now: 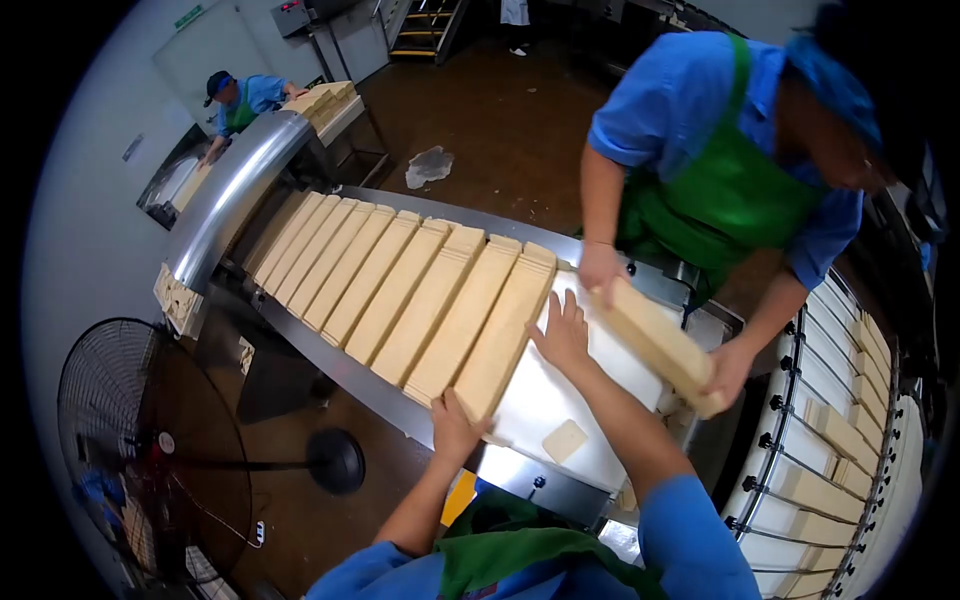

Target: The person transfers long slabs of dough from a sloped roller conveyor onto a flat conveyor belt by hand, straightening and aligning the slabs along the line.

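Observation:
Long pale stacks of dough sheets (420,300) lie side by side across the belt (520,405). My left hand (455,430) is at the near end of the last stack (510,320), its fingers curled over the end and thumb by the side. Near that stack's far end, my right hand (565,335) reaches over the bare belt with fingers spread, fingertips right by the stack's side. A loose square dough sheet (565,440) lies flat on the belt below my right forearm. Across from me, a co-worker holds another long stack (655,345) in both hands, tilted.
A curved metal hood (240,190) spans the belt's far left end, with another person beyond it. A large black fan (160,450) stands at left. On the right, a rack conveyor (820,450) carries more pale stacks. A plastic scrap (430,167) lies on the floor.

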Motion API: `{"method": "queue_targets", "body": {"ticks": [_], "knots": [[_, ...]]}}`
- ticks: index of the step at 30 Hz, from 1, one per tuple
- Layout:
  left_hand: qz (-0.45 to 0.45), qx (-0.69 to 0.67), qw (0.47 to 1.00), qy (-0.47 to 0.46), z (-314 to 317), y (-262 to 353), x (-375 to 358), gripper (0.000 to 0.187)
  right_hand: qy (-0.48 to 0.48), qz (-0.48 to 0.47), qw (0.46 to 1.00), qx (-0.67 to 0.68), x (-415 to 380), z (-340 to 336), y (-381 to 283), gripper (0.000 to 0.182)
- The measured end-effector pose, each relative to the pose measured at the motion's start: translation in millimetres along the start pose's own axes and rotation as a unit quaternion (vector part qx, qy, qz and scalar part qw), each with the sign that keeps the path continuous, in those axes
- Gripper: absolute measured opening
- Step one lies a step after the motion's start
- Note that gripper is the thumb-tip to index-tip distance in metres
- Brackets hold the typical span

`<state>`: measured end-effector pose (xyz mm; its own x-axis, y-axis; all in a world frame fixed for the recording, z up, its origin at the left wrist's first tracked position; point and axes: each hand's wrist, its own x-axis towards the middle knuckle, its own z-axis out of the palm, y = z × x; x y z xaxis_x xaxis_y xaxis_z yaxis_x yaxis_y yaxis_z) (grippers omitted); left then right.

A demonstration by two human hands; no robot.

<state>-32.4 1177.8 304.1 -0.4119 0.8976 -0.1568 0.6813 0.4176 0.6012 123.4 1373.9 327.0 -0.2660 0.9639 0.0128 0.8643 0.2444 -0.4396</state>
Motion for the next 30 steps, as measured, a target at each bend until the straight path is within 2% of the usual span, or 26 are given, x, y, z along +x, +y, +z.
{"method": "queue_targets", "body": {"ticks": [3, 6, 7, 8, 9, 12, 14, 15, 16, 18, 20, 21, 22, 24, 26, 28, 30], "knots": [[0.009, 0.028, 0.999, -0.034, -10, 8, 3, 0.090, -0.025, 0.058, 0.998, 0.006, 59, 9, -20, 0.076], [0.014, 0.053, 0.997, -0.060, -15, 11, 7, 0.092, 0.017, 0.080, 0.996, -0.034, 94, 14, -35, 0.077], [0.000, 0.062, 0.995, -0.083, -18, 13, 10, 0.093, -0.039, 0.107, 0.993, -0.038, 101, 15, -39, 0.076], [-0.012, 0.073, 0.991, -0.108, -18, 13, 11, 0.094, -0.094, 0.137, 0.985, -0.041, 104, 13, -45, 0.075], [-0.004, 0.077, 0.992, -0.101, -13, 12, 11, 0.096, -0.101, 0.132, 0.984, -0.063, 102, 14, -47, 0.074], [0.003, 0.064, 0.991, -0.121, -10, 8, 15, 0.095, -0.100, 0.169, 0.979, -0.051, 91, 9, -32, 0.076], [0.074, 0.058, 0.989, -0.111, -9, 12, 16, 0.092, -0.072, 0.234, 0.968, -0.052, 75, -9, -16, 0.080], [0.087, 0.043, 0.986, -0.136, -7, 16, 16, 0.092, -0.029, 0.255, 0.965, -0.050, 64, -13, 2, 0.082], [0.100, 0.031, 0.981, -0.164, -4, 25, 16, 0.091, -0.055, 0.307, 0.950, -0.025, 55, -32, 18, 0.083], [0.165, 0.025, 0.959, -0.228, 3, 54, 10, 0.093, -0.018, 0.385, 0.922, -0.027, 26, -61, 59, 0.085], [0.184, -0.022, 0.942, -0.279, 24, 76, -7, 0.093, 0.052, 0.393, 0.916, -0.064, -12, -80, 93, 0.086], [0.177, 0.016, 0.939, -0.294, 24, 98, -18, 0.088, 0.065, 0.420, 0.903, -0.062, -34, -90, 109, 0.086], [0.198, 0.021, 0.930, -0.308, 34, 108, -22, 0.088, 0.102, 0.444, 0.890, 0.016, -53, -100, 125, 0.083], [0.240, 0.014, 0.947, -0.211, 53, 132, -29, 0.081, 0.177, 0.463, 0.851, 0.171, -84, -121, 149, 0.079], [0.257, 0.000, 0.943, -0.210, 68, 165, -35, 0.077, 0.237, 0.486, 0.821, 0.185, -126, -150, 172, 0.078], [0.411, -0.026, 0.903, -0.123, 89, 196, -40, 0.078, 0.397, 0.477, 0.762, 0.184, -173, -182, 198, 0.074], [0.410, -0.055, 0.900, -0.136, 99, 252, -61, 0.077, 0.474, 0.482, 0.722, 0.148, -217, -217, 238, 0.071]]}}
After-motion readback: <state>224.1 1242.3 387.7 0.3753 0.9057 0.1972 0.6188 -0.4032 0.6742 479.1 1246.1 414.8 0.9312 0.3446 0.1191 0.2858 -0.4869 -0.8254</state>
